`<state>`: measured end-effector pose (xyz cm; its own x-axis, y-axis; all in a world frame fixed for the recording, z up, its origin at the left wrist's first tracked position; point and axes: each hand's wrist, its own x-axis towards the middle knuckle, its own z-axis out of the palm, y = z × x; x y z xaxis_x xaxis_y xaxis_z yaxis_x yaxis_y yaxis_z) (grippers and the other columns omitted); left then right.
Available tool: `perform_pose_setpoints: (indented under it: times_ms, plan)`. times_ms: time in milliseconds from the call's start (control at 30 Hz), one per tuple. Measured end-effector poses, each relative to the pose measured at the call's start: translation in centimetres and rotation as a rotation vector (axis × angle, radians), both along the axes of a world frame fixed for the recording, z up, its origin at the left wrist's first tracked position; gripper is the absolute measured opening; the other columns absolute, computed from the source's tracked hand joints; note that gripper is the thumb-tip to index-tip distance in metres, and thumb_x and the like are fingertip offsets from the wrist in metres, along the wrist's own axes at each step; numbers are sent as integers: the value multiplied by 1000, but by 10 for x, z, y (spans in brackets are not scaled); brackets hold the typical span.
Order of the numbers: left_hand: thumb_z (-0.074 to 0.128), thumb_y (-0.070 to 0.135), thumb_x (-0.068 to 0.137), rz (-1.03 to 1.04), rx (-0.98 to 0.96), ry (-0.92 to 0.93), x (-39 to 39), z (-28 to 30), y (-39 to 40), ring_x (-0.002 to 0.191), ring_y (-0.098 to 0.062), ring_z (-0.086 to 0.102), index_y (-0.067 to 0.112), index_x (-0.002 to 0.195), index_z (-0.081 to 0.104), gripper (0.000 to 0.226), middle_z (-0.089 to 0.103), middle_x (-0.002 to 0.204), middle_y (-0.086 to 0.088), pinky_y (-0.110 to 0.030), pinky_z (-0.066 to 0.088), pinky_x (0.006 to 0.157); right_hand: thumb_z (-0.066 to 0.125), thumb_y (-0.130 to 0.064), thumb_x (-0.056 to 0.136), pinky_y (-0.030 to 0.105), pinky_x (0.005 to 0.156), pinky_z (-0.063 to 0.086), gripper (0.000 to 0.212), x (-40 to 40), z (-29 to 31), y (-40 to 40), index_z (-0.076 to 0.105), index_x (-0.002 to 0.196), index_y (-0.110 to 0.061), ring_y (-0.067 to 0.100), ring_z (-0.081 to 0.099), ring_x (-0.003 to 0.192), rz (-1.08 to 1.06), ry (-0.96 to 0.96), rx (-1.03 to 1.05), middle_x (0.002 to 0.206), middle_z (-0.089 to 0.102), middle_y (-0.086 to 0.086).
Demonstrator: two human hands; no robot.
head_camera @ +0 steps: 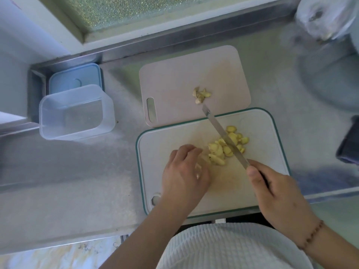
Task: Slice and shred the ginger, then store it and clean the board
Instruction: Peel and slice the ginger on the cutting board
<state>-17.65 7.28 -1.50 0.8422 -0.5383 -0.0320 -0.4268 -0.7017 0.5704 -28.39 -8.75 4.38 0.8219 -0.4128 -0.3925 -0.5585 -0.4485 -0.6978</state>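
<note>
Yellow ginger slices (227, 146) lie in a loose pile on the white cutting board with a green rim (272, 121). My right hand (272, 189) grips the handle of a knife (223, 133), whose long blade slants over the pile toward the upper left. My left hand (184, 171) rests on the board just left of the slices, fingers curled; what is under them is blurred. A smaller heap of ginger scraps (201, 95) sits on a pink board (174, 82) behind.
A clear plastic container (75, 113) stands open on the steel counter at left, its blue lid (75, 78) behind it. A plastic bag (322, 18) and a round grey object are at the back right. A dark object (349, 144) lies at the right edge.
</note>
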Motion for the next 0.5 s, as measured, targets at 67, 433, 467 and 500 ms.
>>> perform_pose_setpoints:
  times_ms: [67, 433, 467, 500]
  plan:
    - [65, 21, 84, -15, 134, 21, 9, 1, -13, 96, -25, 62, 14, 106, 75, 26, 67, 109, -2, -35, 55, 76, 30, -53, 89, 10, 39, 29, 56, 0, 0, -4, 62, 123, -22, 8, 43, 38, 3, -5, 9, 44, 48, -9]
    - [60, 12, 88, -148, 333, 54, 28, 6, -26, 98, -27, 56, 19, 95, 74, 17, 63, 101, 1, -37, 46, 85, 24, -68, 87, 20, 40, 34, 60, -7, -3, -8, 61, 115, -30, 6, 37, 39, -54, -32, 86, 46, 44, 1]
    - [60, 13, 88, -157, 348, 51, 28, 6, -26, 99, -26, 55, 20, 97, 73, 17, 63, 102, 1, -37, 46, 85, 23, -71, 84, 20, 39, 34, 62, -7, -3, -9, 61, 115, -31, 6, 37, 39, -57, -29, 92, 45, 43, 0]
    - [63, 13, 86, -167, 362, 44, 28, 5, -25, 98, -26, 56, 20, 97, 72, 16, 62, 101, 1, -37, 46, 84, 23, -71, 83, 20, 39, 34, 64, -6, -3, -9, 60, 116, -31, 6, 36, 39, -61, -26, 95, 45, 42, 0]
